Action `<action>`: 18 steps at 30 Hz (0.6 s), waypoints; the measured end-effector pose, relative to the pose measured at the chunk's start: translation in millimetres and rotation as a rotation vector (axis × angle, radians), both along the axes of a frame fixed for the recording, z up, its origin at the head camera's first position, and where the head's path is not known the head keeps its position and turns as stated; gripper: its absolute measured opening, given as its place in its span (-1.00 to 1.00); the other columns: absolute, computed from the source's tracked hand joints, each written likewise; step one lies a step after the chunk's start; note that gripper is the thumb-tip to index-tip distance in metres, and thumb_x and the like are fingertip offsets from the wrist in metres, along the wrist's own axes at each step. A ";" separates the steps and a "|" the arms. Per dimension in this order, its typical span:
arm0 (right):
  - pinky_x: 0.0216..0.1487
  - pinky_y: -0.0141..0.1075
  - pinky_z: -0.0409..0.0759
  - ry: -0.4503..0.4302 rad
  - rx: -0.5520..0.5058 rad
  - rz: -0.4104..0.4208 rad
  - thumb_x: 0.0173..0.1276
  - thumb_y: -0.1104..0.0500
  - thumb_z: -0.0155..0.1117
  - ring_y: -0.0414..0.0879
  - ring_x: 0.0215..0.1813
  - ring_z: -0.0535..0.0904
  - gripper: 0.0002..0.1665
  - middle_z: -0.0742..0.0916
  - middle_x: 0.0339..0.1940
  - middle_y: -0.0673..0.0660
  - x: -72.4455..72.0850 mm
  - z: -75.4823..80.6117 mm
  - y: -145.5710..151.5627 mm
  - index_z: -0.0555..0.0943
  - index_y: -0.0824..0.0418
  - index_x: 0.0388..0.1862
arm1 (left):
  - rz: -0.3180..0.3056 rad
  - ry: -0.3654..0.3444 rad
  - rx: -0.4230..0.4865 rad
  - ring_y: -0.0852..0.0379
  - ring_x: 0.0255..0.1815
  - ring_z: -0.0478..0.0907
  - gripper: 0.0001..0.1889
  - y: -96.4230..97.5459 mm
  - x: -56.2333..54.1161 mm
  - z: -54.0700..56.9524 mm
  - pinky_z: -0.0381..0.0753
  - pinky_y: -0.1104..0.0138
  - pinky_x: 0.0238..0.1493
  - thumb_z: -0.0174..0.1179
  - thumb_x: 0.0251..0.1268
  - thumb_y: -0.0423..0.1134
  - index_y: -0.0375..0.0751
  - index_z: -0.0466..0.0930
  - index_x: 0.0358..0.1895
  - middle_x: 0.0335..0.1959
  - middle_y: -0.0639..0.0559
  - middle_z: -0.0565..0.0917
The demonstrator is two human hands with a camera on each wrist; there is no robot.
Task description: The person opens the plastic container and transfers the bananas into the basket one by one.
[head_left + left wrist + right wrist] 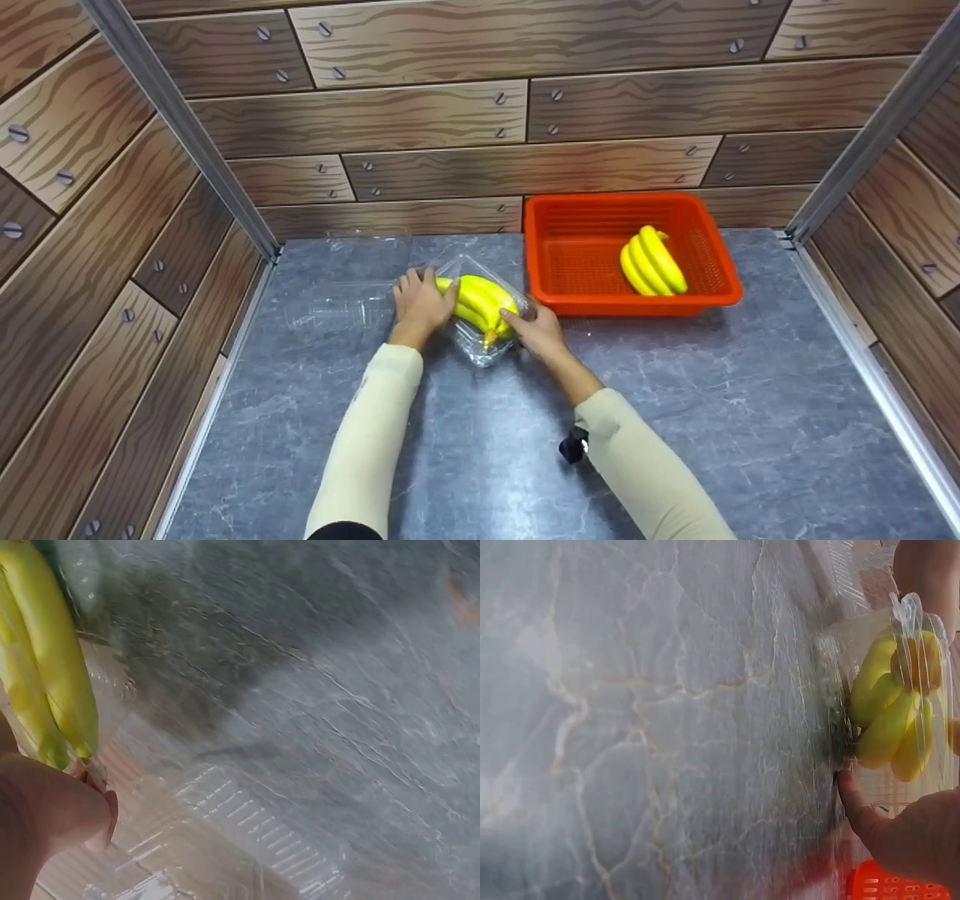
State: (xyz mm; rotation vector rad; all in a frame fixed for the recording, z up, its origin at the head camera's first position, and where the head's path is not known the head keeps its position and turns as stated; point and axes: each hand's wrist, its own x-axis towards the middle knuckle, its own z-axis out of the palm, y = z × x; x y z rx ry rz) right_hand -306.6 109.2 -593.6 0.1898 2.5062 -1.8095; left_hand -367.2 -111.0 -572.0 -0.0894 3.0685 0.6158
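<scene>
A bunch of yellow bananas [482, 300] lies in a clear plastic container [480, 354], set at an angle on the grey tabletop. At the container's left side, my left hand [422, 301] grips the rim; the left wrist view shows its thumb and a fingertip meeting at the edge beside the bananas [64, 664]. My right hand [541, 334] holds the opposite side, thumb near the bananas' stem end. Some right fingers are hidden in the head view. In the right wrist view, one right finger [859, 810] touches the container's lower edge beneath the bananas [900, 701].
A red plastic basket [634, 306] stands at the back right, holding another banana bunch [652, 262]. Left of my left hand lie more clear plastic containers [341, 307]. Wood-patterned walls [435, 172] enclose the back and sides of the grey tabletop [480, 450].
</scene>
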 end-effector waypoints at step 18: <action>0.25 -0.05 0.68 -0.002 0.007 -0.014 0.45 0.01 0.43 0.15 0.12 0.65 -0.36 0.75 0.11 0.43 8.5 -2.6 9.9 0.60 0.47 0.28 | 0.031 0.071 0.035 -0.36 0.43 0.48 -0.20 4.4 36.1 -7.3 0.40 -0.16 0.56 -0.09 0.63 0.31 -0.37 0.33 0.51 0.34 -0.42 0.52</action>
